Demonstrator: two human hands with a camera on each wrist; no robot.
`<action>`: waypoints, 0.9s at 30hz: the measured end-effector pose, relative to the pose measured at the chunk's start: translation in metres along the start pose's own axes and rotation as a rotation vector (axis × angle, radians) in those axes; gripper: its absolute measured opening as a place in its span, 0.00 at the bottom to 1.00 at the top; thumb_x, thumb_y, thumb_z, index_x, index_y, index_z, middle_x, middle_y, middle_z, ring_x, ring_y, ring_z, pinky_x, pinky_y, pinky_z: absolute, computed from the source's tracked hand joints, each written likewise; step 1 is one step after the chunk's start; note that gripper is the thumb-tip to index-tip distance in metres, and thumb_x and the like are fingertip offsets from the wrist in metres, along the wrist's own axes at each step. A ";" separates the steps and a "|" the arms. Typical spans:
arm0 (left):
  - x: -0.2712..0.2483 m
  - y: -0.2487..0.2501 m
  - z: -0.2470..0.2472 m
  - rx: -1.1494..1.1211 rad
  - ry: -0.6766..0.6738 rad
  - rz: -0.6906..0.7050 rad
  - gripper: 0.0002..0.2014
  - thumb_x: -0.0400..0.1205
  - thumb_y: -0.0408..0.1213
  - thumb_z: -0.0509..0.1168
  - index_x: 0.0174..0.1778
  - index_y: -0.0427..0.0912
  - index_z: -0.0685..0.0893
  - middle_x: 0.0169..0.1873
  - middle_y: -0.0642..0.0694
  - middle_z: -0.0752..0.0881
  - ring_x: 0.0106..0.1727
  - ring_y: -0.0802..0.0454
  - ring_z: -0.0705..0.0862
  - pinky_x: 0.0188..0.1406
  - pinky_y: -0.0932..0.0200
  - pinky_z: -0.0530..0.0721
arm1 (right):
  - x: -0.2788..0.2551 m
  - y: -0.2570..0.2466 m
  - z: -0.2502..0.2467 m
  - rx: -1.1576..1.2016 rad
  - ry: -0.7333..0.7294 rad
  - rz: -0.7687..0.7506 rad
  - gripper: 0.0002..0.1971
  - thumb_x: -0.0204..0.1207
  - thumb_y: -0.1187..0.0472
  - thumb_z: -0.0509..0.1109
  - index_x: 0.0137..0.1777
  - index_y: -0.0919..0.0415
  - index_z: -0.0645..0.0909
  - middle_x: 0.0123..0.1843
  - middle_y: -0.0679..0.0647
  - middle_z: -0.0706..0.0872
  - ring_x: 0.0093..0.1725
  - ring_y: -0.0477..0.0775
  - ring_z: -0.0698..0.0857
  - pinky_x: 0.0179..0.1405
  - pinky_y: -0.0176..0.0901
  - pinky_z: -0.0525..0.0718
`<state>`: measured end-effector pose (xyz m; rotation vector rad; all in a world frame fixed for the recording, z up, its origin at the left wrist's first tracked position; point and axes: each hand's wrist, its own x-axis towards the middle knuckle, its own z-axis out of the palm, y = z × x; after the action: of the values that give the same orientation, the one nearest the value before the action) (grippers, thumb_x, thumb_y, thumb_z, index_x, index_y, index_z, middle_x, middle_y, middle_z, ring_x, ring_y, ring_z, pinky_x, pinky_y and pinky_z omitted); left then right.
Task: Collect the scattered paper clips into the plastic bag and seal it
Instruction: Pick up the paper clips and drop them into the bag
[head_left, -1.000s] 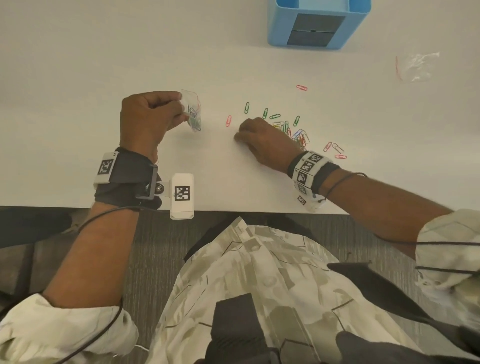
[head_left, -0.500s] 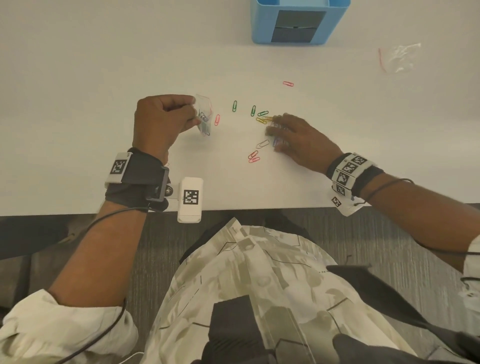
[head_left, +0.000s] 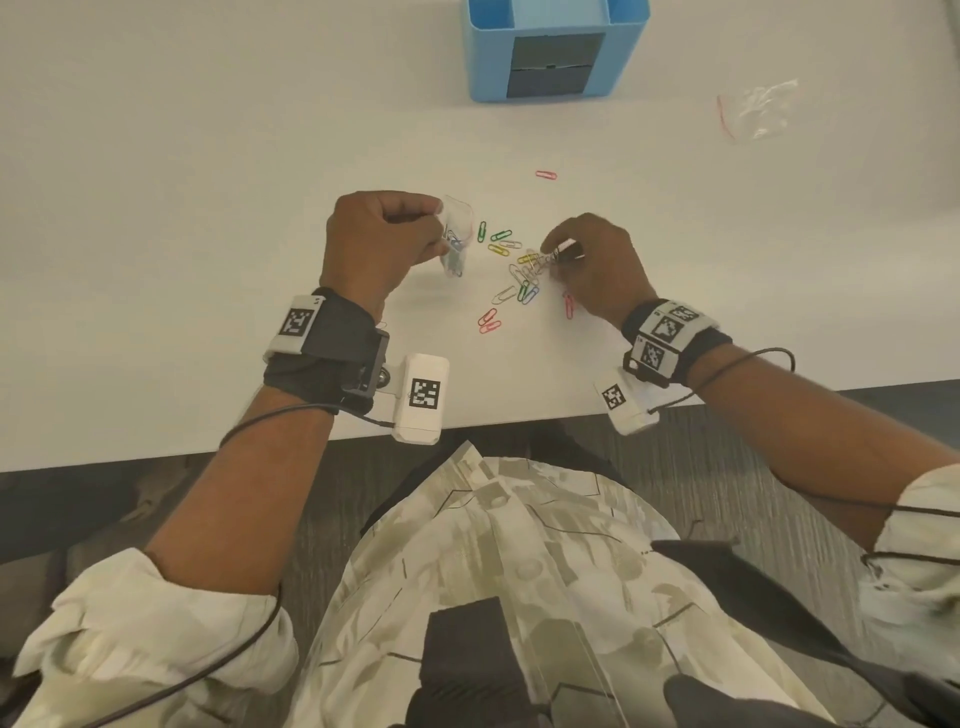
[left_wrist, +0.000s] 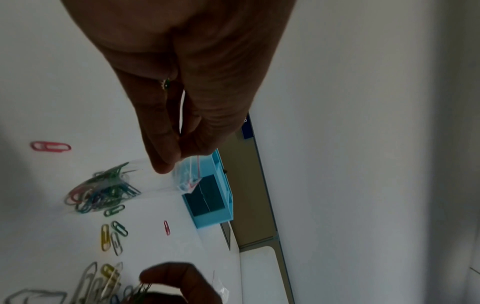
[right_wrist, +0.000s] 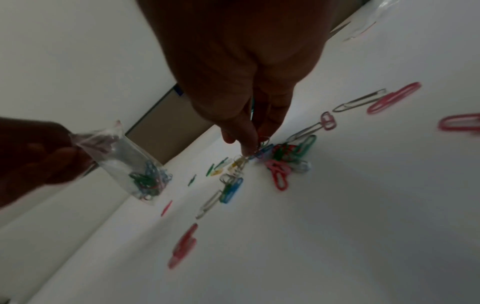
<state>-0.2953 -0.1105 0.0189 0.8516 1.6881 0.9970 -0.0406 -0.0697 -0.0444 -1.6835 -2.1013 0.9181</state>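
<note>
Gathered since before, paper clips (head_left: 524, 278) sit beneath your right hand (head_left: 597, 265), fingers (right_wrist: 246, 142) pinching several; your left hand (head_left: 379, 244) pinches the plastic bag (head_left: 457, 239).

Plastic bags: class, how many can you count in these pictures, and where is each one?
2. One plastic bag, partly filled with clips, is pinched in the left hand. A second bag lies crumpled on the table, far right of the blue box.

Head view: we look steeply down from above at the white flat tabletop (head_left: 208, 208), torso at frame bottom. Wrist views: we look close along each palm, frames tilted. All three share the scattered coloured wire paper clips (head_left: 522, 280) (left_wrist: 114, 236) (right_wrist: 283, 162).
</note>
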 end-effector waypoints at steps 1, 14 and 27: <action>0.000 0.001 0.003 0.005 -0.009 0.002 0.11 0.78 0.25 0.74 0.54 0.37 0.96 0.43 0.39 0.96 0.41 0.47 0.97 0.54 0.57 0.95 | 0.001 -0.004 -0.003 0.054 0.010 0.040 0.11 0.73 0.75 0.74 0.52 0.60 0.86 0.56 0.57 0.87 0.48 0.56 0.90 0.47 0.42 0.88; -0.002 0.012 0.041 0.054 -0.073 0.020 0.10 0.79 0.26 0.73 0.54 0.37 0.95 0.46 0.40 0.96 0.43 0.46 0.97 0.56 0.48 0.96 | -0.005 -0.077 -0.053 0.816 -0.072 0.083 0.18 0.73 0.74 0.78 0.62 0.66 0.84 0.52 0.57 0.89 0.49 0.52 0.90 0.55 0.47 0.91; -0.003 0.019 0.051 0.038 -0.098 0.035 0.11 0.80 0.26 0.74 0.56 0.36 0.95 0.48 0.37 0.96 0.43 0.45 0.97 0.56 0.49 0.96 | -0.006 -0.090 -0.049 0.549 0.012 0.016 0.16 0.70 0.77 0.74 0.56 0.63 0.86 0.53 0.55 0.91 0.51 0.49 0.93 0.49 0.36 0.90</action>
<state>-0.2440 -0.0933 0.0263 0.9424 1.6186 0.9342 -0.0785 -0.0715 0.0514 -1.4074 -1.6198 1.3329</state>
